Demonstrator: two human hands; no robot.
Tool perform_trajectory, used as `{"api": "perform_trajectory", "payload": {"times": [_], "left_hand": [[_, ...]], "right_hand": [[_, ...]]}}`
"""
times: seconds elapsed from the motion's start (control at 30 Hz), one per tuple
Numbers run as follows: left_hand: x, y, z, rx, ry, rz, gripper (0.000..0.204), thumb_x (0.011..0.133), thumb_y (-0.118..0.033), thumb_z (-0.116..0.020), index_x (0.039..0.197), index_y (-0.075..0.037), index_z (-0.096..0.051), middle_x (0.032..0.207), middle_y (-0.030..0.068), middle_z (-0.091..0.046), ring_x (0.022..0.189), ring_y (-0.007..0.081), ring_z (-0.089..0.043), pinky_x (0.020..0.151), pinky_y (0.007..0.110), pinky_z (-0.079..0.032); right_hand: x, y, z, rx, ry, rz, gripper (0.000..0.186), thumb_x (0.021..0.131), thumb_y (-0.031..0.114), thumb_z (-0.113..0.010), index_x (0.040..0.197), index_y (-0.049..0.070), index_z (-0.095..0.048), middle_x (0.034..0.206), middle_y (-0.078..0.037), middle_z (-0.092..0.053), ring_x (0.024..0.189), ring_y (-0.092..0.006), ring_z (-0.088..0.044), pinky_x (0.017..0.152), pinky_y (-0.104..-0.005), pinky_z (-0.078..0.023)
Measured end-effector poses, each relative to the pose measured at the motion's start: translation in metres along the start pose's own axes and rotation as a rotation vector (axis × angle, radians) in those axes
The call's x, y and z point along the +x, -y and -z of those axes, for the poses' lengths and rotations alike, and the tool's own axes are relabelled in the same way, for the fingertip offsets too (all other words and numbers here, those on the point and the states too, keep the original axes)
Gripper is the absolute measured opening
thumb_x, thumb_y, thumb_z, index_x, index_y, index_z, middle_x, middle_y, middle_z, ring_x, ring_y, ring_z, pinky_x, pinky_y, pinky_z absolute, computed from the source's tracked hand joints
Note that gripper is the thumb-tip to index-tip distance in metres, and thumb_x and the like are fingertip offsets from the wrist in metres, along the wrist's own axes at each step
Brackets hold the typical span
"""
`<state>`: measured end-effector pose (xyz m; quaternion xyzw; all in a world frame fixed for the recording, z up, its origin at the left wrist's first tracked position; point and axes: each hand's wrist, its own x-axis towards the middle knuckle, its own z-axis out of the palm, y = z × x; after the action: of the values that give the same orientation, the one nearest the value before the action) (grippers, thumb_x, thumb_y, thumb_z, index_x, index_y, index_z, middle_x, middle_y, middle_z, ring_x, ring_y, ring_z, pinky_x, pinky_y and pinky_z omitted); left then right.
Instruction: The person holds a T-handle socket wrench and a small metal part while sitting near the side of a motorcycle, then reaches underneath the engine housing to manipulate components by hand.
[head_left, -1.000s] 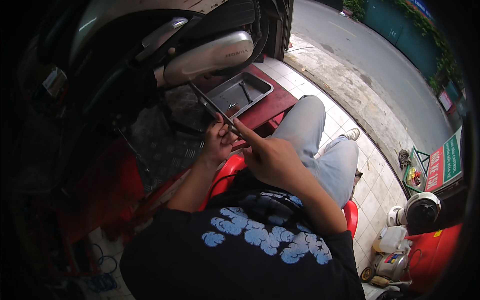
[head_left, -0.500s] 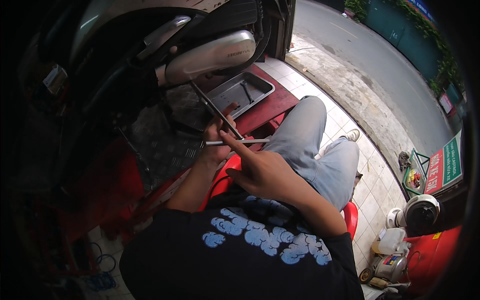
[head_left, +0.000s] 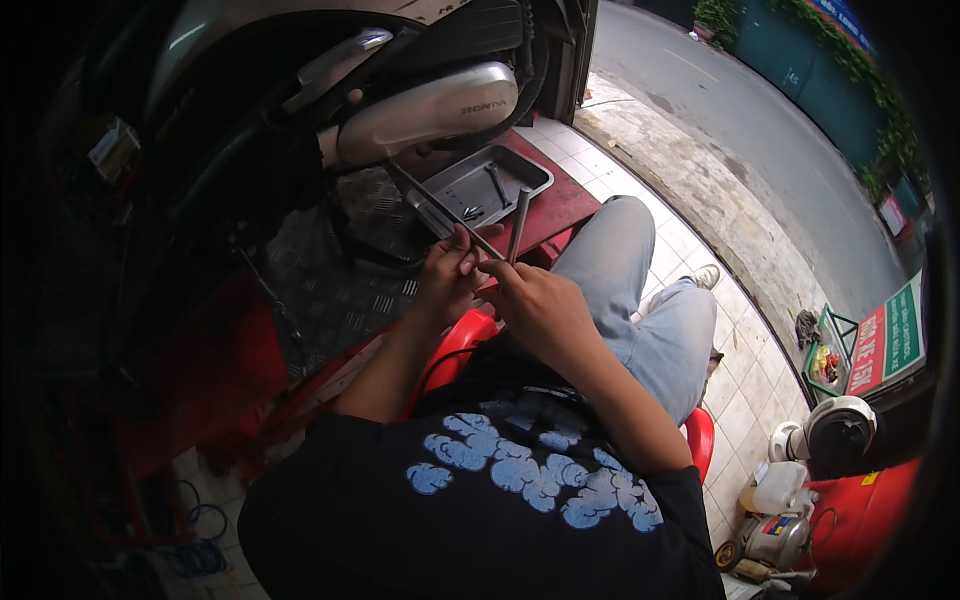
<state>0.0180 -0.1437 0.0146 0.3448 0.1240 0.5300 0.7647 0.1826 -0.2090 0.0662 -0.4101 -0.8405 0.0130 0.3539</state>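
Observation:
A long T-handle wrench (head_left: 432,203) slants from the underside of the scooter (head_left: 425,115) toward me; its far tip is hard to make out. My left hand (head_left: 448,283) is closed loosely around the shaft near the handle end. The crossbar (head_left: 520,222) stands up steeply, and my right hand (head_left: 545,308) has its curled fingers on the lower part, where bar and shaft meet. Just beyond my hands lies a grey metal tray (head_left: 538,186). A dark spanner (head_left: 497,186) and a few small bolts (head_left: 471,213) rest in it.
The tray sits on a red platform (head_left: 563,195) beside a metal tread plate (head_left: 350,290). I sit on a red stool (head_left: 702,440). Plastic bottles (head_left: 778,485), a small metal tank (head_left: 778,540) and a red drum (head_left: 870,520) crowd the lower right. A street runs beyond the tiled floor.
The crossbar has turned from lying across in front of me to standing up and away. My right hand's extended finger has curled onto it. My left hand stays at the shaft.

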Motion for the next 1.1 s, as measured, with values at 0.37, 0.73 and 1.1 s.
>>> {"api": "perform_trajectory", "payload": {"times": [0.37, 0.73, 1.1], "left_hand": [[-0.004, 0.011, 0.009, -0.074, -0.086, -0.051, 0.044, 0.103, -0.037, -0.045, 0.112, 0.004, -0.058, 0.053, -0.0071, -0.034, 0.043, 0.0034, -0.029, 0.045, 0.021, -0.027], [-0.006, 0.014, 0.018, -0.052, -0.142, -0.035, 0.047, 0.102, -0.041, -0.044, 0.125, 0.0, -0.052, 0.053, -0.0098, -0.03, 0.043, 0.0002, -0.028, 0.048, 0.018, -0.031], [-0.003, -0.002, 0.003, -0.151, -0.118, -0.151, 0.043, 0.102, -0.038, -0.045, 0.123, -0.001, -0.052, 0.052, -0.0104, -0.031, 0.042, 0.0008, -0.027, 0.044, 0.018, -0.026]], "right_hand": [[0.0, 0.023, 0.022, 1.068, -0.15, -0.442, 0.085, 0.093, 0.016, -0.061, 0.153, 0.002, -0.001, 0.074, -0.009, -0.061, 0.07, -0.0117, -0.06, 0.068, -0.0268, -0.048], [-0.007, 0.023, 0.033, 0.437, 0.531, -0.122, 0.043, 0.092, 0.019, -0.061, 0.133, 0.013, -0.057, 0.07, -0.018, -0.062, 0.058, -0.0274, -0.059, 0.061, -0.0352, -0.046], [-0.003, 0.014, 0.04, 0.473, 0.116, -0.56, 0.04, 0.088, 0.032, -0.064, 0.12, 0.007, -0.063, 0.074, -0.02, -0.067, 0.075, -0.0323, -0.069, 0.067, -0.0387, -0.051]]}}
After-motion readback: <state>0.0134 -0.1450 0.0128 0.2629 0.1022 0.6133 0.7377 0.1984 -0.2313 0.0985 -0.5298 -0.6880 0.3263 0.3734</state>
